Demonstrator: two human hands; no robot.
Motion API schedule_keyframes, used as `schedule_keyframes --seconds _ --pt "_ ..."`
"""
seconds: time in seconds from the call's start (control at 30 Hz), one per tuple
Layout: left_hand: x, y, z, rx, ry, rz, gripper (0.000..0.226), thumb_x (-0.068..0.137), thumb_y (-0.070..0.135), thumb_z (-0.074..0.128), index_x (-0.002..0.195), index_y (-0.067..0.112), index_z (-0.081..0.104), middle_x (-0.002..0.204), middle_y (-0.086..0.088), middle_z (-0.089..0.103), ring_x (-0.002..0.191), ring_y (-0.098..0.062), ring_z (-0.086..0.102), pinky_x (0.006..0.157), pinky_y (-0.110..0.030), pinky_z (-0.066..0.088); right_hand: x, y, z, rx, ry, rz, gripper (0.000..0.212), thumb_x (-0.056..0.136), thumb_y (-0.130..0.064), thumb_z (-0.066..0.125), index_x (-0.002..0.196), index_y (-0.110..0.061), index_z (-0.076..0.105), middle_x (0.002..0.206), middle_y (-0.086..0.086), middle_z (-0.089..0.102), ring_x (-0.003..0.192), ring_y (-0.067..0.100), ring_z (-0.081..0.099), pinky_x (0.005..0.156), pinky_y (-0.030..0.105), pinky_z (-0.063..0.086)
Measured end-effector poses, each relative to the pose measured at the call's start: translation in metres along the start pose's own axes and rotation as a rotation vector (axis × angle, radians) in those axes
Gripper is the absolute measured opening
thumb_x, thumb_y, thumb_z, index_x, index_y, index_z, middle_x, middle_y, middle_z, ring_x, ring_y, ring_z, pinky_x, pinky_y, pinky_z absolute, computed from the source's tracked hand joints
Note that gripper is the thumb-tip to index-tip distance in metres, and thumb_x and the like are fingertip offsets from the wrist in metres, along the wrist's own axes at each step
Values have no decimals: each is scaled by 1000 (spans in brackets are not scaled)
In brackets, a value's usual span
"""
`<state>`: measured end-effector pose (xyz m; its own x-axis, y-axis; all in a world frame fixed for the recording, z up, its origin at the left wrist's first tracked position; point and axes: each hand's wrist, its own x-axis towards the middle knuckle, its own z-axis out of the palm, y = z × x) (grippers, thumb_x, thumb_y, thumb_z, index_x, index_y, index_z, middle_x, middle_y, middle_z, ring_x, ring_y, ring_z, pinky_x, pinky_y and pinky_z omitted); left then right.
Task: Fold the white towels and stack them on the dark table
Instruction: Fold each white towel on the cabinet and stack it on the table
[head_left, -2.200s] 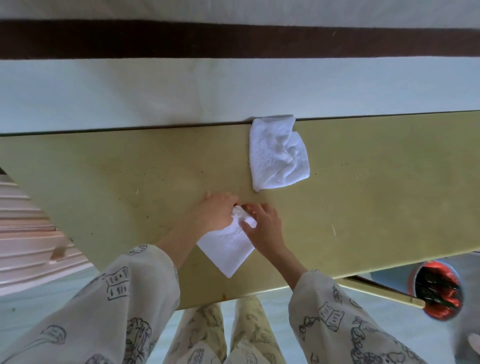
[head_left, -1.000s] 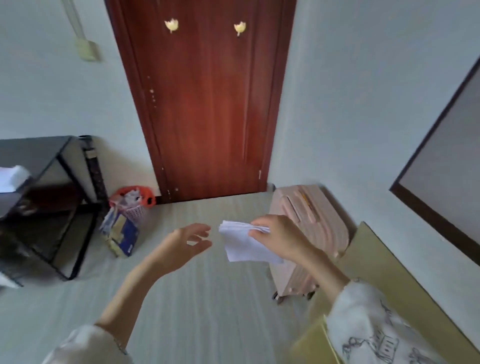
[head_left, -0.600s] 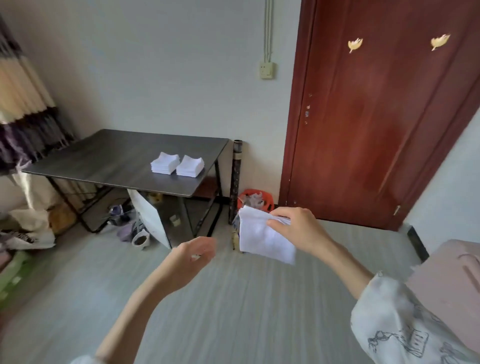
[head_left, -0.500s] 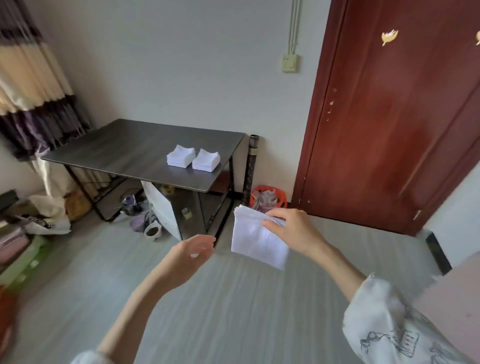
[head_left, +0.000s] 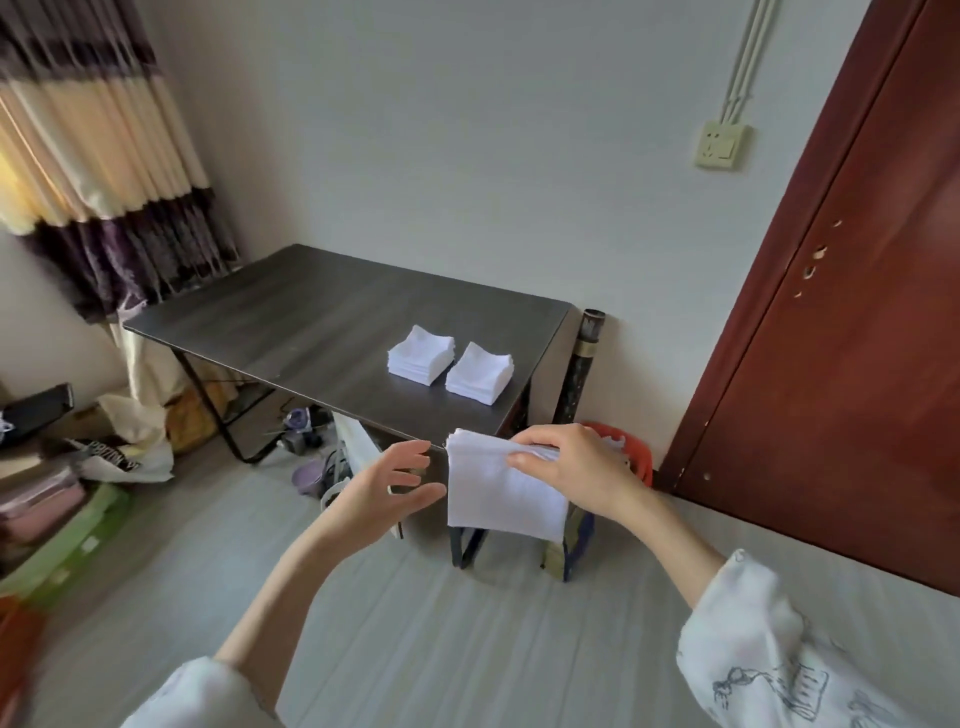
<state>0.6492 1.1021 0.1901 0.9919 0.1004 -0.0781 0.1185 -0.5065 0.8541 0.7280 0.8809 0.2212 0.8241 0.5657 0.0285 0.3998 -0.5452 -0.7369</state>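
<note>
One folded towel hangs from the right hand, pinched along its top edge in a firm grip; the left hand hovers just beside it, fingers loose, holding nothing. Best to support it underneath and lay it square on a pile. Beyond, two stacks sit side by side on the dark worktop. A red basket holds unclear contents.

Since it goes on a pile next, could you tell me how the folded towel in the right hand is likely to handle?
Probably floppy: the towel hangs limp below the right hand pinching its top edge. Likely light, held by fingertips alone. Its layers may slip apart when set down.
</note>
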Motion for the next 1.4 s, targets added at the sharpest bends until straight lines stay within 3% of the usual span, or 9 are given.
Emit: schedule_keyframes --seconds 0.2,0.37,0.47,0.57,0.67,0.83,0.97,1.1,1.4 --pt "114 10 -31 -37 -104 23 73 63 47 73 128 32 44 121 8 57 115 -7 52 98 -29 43 115 21 -25 25 -41 -11 25 88 -30 60 108 -17 68 107 -8 67 96 2 57 74 7 38" --pt "198 12 -38 -131 -72 85 21 83 16 67 103 22 64 97 2 71 91 -4 66 87 -24 48 198 53 -35 111 1 58 30 85 -33 63 108 -15 69 111 -7 67 108 6 58 94 22 42" --pt "254 8 -44 -82 -69 87 9 84 16 66 78 10 62 79 0 66 75 -7 62 81 -27 48 243 75 -40 152 69 101 18 84 -30 65 92 -16 72 93 -6 70 94 9 61 88 31 46" --pt "311 3 -51 -170 -178 76 10 88 18 60 84 9 60 97 -17 63 89 -22 65 86 -38 54 286 96 -42 163 152 166 17 81 -33 67 81 -16 69 82 -3 68 83 14 61 81 34 47" --pt "373 1 -57 -257 -278 90 14 92 20 54 99 8 57 100 -9 65 91 -18 65 78 -34 57 334 117 -44 234 259 252 20 79 -37 69 80 -17 66 79 -8 65 80 9 59 76 28 46" --pt "465 5 -75 -416 -488 49 17 94 23 49 102 8 52 86 3 67 78 -12 63 67 -24 52 395 149 -36 890 275 445 29 84 -33 65 101 -10 63 98 9 66 94 20 64 82 33 52" --pt "523 0 -76 -551 -585 -38 18 94 25 47 103 11 52 89 -2 66 81 -17 65 67 -26 52 421 167 -24 1123 289 529 44 82 -40 64 114 -11 60 113 11 65 109 29 59 96 44 47" --pt "562 -25 -63 -477 -606 -130 22 93 28 49 105 10 53 91 -3 67 85 -20 66 75 -33 57 434 186 -10 987 395 651 28 92 -32 53 111 -13 60 112 10 65 106 25 61 92 43 51" --pt "590 -104 -25 -283 -392 -355 6 93 22 54 94 19 58 82 -4 64 69 -15 64 57 -24 53 461 219 28 714 319 907 19 94 -17 49 86 -2 57 87 8 65 73 16 64 60 26 53"
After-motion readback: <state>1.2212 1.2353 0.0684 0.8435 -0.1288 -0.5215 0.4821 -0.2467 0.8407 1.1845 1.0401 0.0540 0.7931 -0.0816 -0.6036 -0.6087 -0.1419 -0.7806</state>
